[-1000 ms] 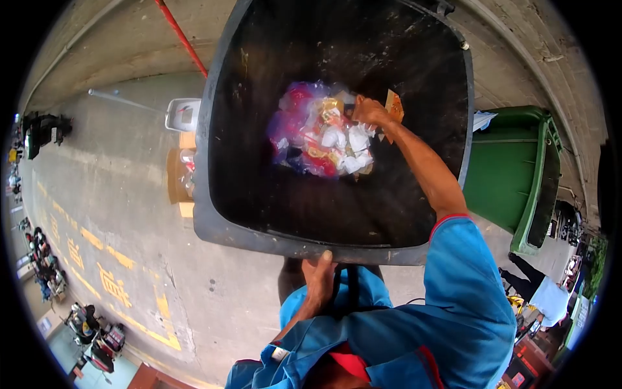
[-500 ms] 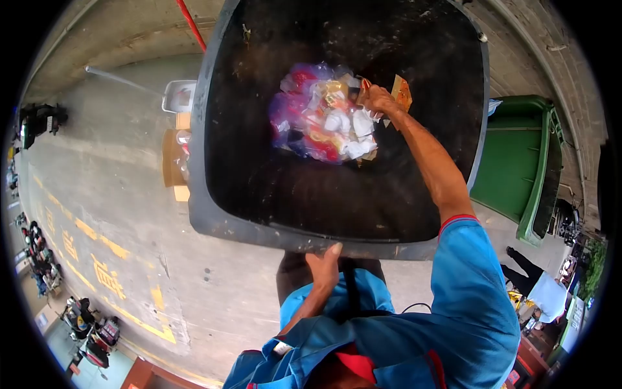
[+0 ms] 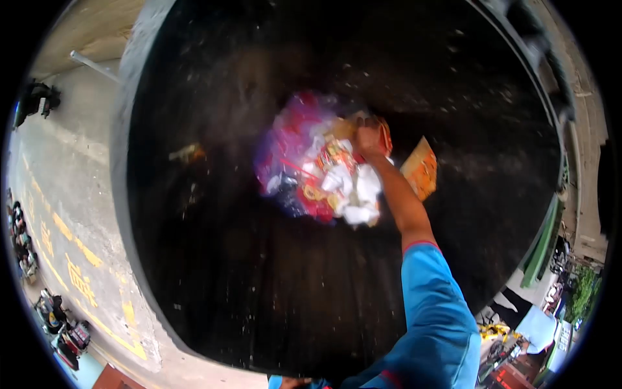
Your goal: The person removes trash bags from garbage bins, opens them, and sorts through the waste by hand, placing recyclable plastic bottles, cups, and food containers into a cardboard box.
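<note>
Deep inside a large dark bin [image 3: 259, 279], my right hand [image 3: 368, 137] reaches into a heap of rubbish. Its fingers look closed but are blurred, and what they grip is unclear; a red-and-orange packet [image 3: 386, 137] touches the hand. Around it lie a purple-and-red plastic bag [image 3: 285, 149], crumpled white tissues [image 3: 363, 188] and wrappers [image 3: 334, 155]. A brown-orange piece of cardboard [image 3: 421, 170] stands to the right of my forearm. Only a sliver of my left hand [image 3: 295, 382] shows by the bin's near edge at the bottom; its fingers are hidden.
The bin's grey rim [image 3: 123, 194] curves round on the left. A green bin [image 3: 543, 246] is at the right. A person in a light blue top [image 3: 536, 327] is farther off. Motorbikes [image 3: 61, 324] stand beyond the yellow-marked ground at left.
My view has dropped closer over the bin, which now fills most of it. My right hand stays in the rubbish; the cardboard piece now lies apart from it, to the right.
</note>
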The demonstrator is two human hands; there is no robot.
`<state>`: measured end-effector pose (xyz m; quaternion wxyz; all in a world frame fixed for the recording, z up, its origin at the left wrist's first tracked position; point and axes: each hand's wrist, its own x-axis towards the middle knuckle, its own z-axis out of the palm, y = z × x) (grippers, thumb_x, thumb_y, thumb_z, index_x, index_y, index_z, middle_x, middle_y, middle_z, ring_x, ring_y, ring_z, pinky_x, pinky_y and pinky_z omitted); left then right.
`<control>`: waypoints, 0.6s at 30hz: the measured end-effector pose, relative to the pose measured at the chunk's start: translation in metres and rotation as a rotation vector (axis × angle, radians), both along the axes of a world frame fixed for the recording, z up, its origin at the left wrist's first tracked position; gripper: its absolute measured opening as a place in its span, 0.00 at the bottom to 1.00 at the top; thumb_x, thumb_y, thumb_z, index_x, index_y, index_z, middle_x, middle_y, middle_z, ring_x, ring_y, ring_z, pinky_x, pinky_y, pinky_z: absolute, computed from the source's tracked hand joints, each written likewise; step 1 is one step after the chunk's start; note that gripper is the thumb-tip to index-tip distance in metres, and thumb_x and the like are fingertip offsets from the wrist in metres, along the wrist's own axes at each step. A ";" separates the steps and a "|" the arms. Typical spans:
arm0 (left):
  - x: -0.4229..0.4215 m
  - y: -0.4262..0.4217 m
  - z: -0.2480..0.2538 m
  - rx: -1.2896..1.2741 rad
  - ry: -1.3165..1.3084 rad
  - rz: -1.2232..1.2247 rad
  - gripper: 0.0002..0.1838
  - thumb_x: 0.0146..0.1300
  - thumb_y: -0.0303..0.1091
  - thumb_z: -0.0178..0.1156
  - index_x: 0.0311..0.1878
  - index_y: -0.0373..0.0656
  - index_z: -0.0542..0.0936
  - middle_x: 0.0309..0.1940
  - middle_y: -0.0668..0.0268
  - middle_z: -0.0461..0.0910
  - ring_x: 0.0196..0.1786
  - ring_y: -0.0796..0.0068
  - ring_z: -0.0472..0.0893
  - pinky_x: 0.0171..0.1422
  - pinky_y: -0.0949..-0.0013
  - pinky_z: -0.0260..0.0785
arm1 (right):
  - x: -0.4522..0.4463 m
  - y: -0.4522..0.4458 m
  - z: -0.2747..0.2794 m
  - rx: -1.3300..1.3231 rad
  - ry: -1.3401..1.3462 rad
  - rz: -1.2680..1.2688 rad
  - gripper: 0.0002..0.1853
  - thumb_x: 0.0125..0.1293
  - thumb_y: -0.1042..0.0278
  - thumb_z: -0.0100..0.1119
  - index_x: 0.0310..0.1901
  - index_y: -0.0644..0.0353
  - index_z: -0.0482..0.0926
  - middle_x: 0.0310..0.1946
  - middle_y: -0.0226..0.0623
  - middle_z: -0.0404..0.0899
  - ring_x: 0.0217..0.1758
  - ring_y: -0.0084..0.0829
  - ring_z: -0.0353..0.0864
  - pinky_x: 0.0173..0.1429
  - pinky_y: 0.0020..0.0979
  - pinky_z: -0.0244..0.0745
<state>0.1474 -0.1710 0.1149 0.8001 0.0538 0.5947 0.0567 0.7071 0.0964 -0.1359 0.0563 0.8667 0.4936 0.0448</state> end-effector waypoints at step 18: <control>0.025 0.038 -0.039 -0.047 0.032 0.034 0.33 0.44 0.33 0.74 0.55 0.35 0.73 0.47 0.59 0.78 0.48 0.66 0.79 0.56 0.64 0.71 | 0.044 0.063 -0.037 -0.468 -0.286 0.246 0.19 0.63 0.65 0.54 0.56 0.55 0.80 0.60 0.41 0.72 0.63 0.44 0.66 0.57 0.51 0.61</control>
